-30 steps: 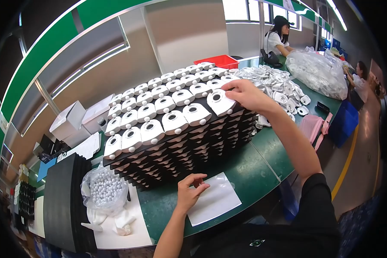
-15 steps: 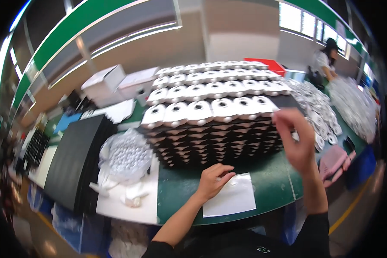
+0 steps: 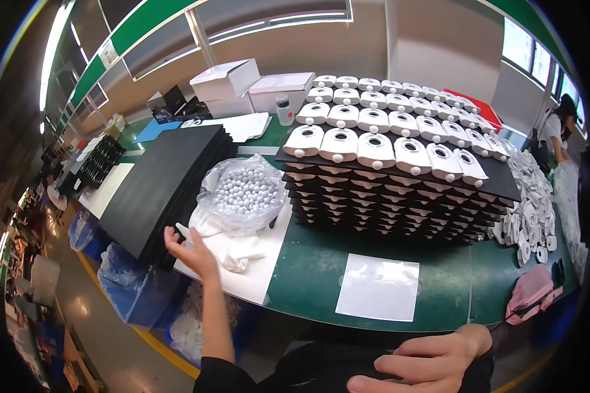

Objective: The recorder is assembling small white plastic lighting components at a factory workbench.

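My left hand is open, fingers apart and holding nothing, by the front corner of a stack of flat black boards. Right beside it lies a crumpled white cloth or glove. Just behind the cloth stands a clear plastic bag full of small white balls. Low in front of my body is my right hand, fingers loosely spread with nothing in them. Beyond it rises a tall stack of black trays. White rounded parts, each with a dark ring and a ball at its front, sit in rows on top.
A white sheet lies on the green table. Loose white parts are heaped at right, near a pink bag. White boxes stand behind. Blue bins line the table's front left. Another person stands far right.
The view has swung left. My left hand has moved from the white sheet to the black boards. My right hand has dropped from the tray stack to in front of my body.
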`<state>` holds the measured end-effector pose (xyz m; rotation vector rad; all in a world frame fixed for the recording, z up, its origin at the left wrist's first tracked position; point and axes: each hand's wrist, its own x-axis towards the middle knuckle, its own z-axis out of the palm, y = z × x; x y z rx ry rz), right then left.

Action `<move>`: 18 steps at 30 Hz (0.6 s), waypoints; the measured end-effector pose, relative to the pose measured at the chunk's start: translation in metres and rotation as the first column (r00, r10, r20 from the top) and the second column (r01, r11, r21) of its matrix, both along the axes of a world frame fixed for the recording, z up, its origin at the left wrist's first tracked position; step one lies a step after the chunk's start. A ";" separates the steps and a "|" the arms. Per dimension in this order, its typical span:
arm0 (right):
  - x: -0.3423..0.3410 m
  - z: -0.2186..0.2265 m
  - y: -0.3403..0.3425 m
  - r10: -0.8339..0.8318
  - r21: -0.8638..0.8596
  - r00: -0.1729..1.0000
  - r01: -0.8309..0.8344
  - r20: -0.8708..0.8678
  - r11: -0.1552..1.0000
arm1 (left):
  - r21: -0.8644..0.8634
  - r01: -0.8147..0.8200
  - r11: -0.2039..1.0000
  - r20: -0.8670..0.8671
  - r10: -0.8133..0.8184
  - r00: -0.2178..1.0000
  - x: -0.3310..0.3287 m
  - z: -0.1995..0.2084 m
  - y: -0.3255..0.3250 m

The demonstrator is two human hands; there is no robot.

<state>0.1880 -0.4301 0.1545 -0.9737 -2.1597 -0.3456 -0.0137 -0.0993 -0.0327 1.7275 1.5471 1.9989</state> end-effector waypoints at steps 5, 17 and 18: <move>0.013 -0.039 0.004 0.194 0.191 0.961 -0.157 -0.195 0.969 | -0.136 -0.022 0.990 -0.191 -0.005 0.982 -0.077 -0.043 0.053; 0.040 -0.140 0.001 -0.525 -0.537 0.488 0.131 -0.697 0.834 | -0.094 0.799 0.595 0.281 -0.754 0.594 0.058 0.043 -0.098; 0.040 -0.154 0.000 -0.535 -0.546 0.480 0.130 -0.695 0.827 | -0.138 0.885 0.445 0.322 -0.825 0.465 0.073 0.046 -0.122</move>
